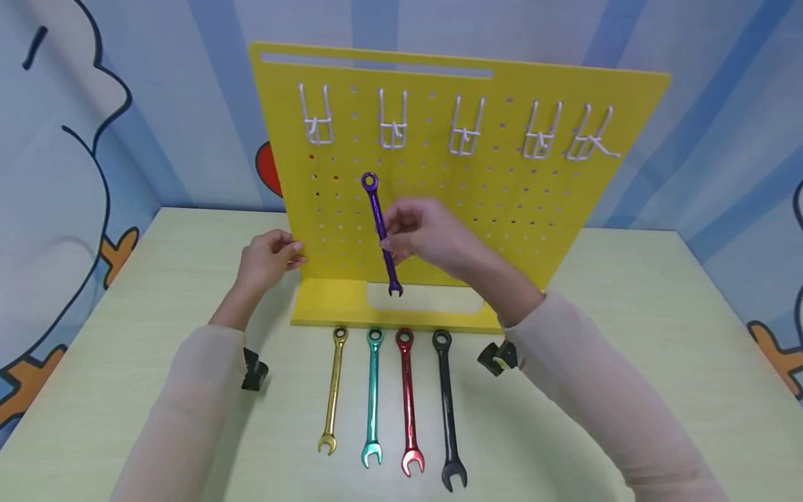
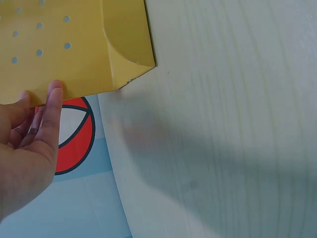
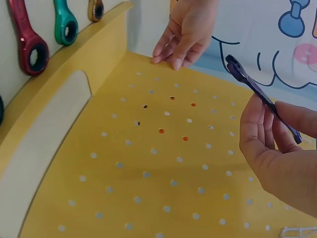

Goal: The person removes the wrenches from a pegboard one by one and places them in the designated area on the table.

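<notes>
My right hand (image 1: pixel 426 233) pinches a purple combination wrench (image 1: pixel 379 226) between thumb and fingers, in front of a yellow pegboard (image 1: pixel 439 251). The wrench stands nearly upright, ring end up and open end down; in the right wrist view the purple wrench (image 3: pixel 262 96) appears edge-on. At the pegboard's left edge, my left hand (image 1: pixel 268 259) grips the rim with its fingertips, some of them hidden behind the panel in the left wrist view. On the table before the base lie a gold wrench (image 1: pixel 333 390), a green wrench (image 1: pixel 373 397), a red wrench (image 1: pixel 409 401) and a black wrench (image 1: pixel 448 408).
Several white wire hooks, among them the leftmost hook (image 1: pixel 318 129) and the rightmost hook (image 1: pixel 586 143), line the pegboard's upper part. Its base (image 1: pixel 329 303) rests on a pale wooden table (image 1: pixel 646 335). A patterned wall (image 1: pixel 477 31) rises behind.
</notes>
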{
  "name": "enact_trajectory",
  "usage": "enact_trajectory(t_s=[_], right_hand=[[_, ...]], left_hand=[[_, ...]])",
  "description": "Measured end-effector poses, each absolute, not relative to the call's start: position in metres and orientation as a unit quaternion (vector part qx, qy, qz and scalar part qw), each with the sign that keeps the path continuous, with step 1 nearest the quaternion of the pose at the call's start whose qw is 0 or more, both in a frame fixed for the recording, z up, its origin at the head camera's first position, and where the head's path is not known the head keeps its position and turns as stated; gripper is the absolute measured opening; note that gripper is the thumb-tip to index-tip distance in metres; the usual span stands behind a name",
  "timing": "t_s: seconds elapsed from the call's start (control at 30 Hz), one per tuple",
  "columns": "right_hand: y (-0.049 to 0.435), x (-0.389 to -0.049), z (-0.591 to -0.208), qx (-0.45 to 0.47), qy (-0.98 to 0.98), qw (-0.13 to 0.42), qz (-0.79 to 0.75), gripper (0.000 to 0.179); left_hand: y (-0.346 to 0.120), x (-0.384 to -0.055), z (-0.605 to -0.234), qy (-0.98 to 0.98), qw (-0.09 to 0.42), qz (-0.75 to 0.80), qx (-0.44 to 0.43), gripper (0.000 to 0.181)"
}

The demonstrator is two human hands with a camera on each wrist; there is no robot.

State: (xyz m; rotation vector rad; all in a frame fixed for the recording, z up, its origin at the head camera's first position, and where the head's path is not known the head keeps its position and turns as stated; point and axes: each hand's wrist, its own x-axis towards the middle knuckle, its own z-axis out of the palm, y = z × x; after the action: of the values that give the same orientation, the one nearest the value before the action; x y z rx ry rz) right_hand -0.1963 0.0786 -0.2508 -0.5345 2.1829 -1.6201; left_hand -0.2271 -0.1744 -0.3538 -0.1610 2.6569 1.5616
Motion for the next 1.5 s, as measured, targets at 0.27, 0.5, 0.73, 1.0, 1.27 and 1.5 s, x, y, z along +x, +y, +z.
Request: enact_trajectory(t_s=[0.27,0.5,0.73,1.0,1.27,1.5], right_hand=[[0.092,-0.194,-0.272,-0.168,0.783,0.209,-0.562,0.009],[0.106,-0.190,-0.296,-0.157,0.784,0.247,-0.547,0.005],[0.120,-0.184,-0.318,-0.139,0.790,0.287,-0.524,0.007],[0.137,-0.173,-0.341,-0.110,0.783,0.335,-0.512,0.009],[0.157,-0.161,-0.360,-0.090,0.776,0.354,-0.514,0.008],[0.173,-0.152,-0.371,-0.074,0.752,0.373,-0.539,0.005]], left_hand=[[-0.174,-0.227,-0.354,0.860,0.024,0.506,-0.055,0.028],[-0.174,-0.228,-0.355,0.862,0.023,0.504,-0.053,0.028],[-0.174,-0.227,-0.354,0.862,0.026,0.503,-0.052,0.028],[-0.174,-0.226,-0.354,0.862,0.026,0.505,-0.049,0.028],[-0.174,-0.226,-0.353,0.861,0.029,0.506,-0.054,0.028],[-0.174,-0.227,-0.354,0.862,0.028,0.503,-0.054,0.028]])
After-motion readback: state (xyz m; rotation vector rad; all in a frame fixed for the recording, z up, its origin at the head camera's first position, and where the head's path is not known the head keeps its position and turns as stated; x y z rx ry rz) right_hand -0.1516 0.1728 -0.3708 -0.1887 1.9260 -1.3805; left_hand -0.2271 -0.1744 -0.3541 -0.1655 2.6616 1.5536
